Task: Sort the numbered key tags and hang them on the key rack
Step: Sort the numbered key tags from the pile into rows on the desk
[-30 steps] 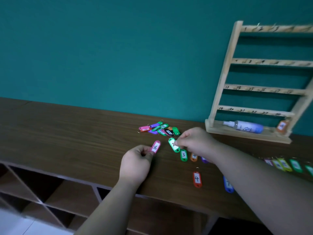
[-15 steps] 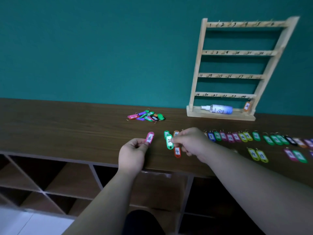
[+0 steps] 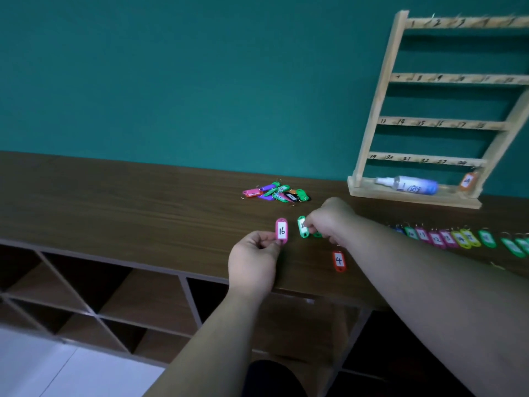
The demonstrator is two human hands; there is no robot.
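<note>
Pink tag 16 (image 3: 281, 231) is pinched by the left hand (image 3: 253, 262), and a green tag (image 3: 302, 227) (number partly covered) is pinched by the right hand (image 3: 329, 222) at its 3 o'clock. A loose pile (image 3: 276, 192) is seen at 12 o'clock from them and the rack (image 3: 440, 121) at 2 o'clock, both on the counter (image 3: 143, 202).

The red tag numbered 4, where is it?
Head view: the red tag lies on the wooden counter near its front edge, just this side of the right hand, right of the pink 16 tag.
</note>
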